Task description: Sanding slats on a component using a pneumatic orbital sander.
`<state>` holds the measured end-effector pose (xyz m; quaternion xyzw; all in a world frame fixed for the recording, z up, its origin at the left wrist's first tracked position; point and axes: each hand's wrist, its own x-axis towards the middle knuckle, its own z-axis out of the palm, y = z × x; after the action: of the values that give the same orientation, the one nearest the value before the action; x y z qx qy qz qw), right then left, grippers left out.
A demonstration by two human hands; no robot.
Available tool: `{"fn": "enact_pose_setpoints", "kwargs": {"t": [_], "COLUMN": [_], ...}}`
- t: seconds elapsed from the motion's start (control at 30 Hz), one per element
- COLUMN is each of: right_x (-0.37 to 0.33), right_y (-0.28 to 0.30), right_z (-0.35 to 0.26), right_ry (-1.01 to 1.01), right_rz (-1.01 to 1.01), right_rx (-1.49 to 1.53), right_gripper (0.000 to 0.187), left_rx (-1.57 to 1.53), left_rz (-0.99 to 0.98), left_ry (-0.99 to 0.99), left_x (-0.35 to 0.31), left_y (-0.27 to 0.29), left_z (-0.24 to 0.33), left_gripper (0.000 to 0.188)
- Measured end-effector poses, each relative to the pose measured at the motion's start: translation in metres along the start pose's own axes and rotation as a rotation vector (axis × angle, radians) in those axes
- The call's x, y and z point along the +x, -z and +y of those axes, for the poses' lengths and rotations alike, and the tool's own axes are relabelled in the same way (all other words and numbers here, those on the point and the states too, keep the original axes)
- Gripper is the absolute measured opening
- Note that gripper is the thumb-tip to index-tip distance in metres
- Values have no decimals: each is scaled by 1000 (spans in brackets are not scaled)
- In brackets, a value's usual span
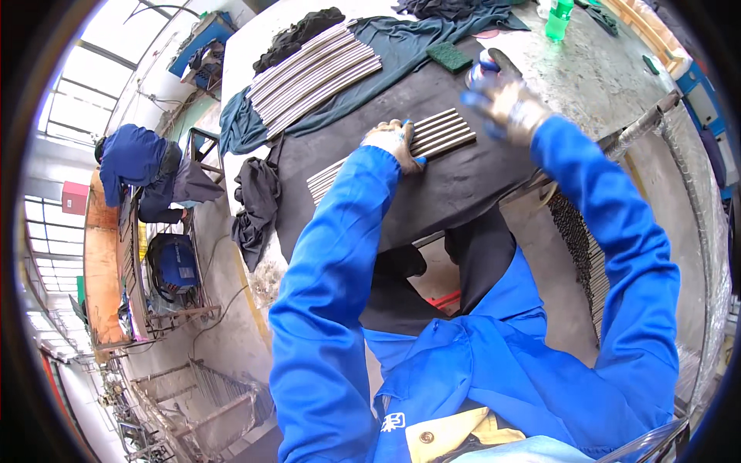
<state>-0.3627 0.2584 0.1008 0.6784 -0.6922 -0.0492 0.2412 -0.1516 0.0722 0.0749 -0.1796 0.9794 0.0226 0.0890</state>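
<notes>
Silvery rods [444, 132], slender and parallel

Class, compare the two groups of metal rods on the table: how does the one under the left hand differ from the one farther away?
The near rods form a narrower group; the far rods spread wider. The left hand rests across the near rods, while no hand touches the far rods. The near rods lie on black cloth, the far rods on dark green cloth. Both are silvery, laid side by side.

Head-worn fisheye, close, looking steeply down over worktable [598, 85].
</notes>
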Motion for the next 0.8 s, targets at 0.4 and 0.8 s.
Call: {"fn": "enact_pose_setpoints", "kwargs": {"t": [0.4,0.8], "right_x": [-81,-83], "right_y": [-29,-36], "right_z": [-26,-33], "right_ry": [-104,-206], "right_rz": [-179,-121], "right_rx": [294,347], "right_gripper": [43,50], "left_rx": [138,54], "left_rz": [-67,-1], "left_ry": [24,79], "left_x": [9,13], "left_y": [9,-13], "left_z": [23,19], "left_gripper": [74,51]}}
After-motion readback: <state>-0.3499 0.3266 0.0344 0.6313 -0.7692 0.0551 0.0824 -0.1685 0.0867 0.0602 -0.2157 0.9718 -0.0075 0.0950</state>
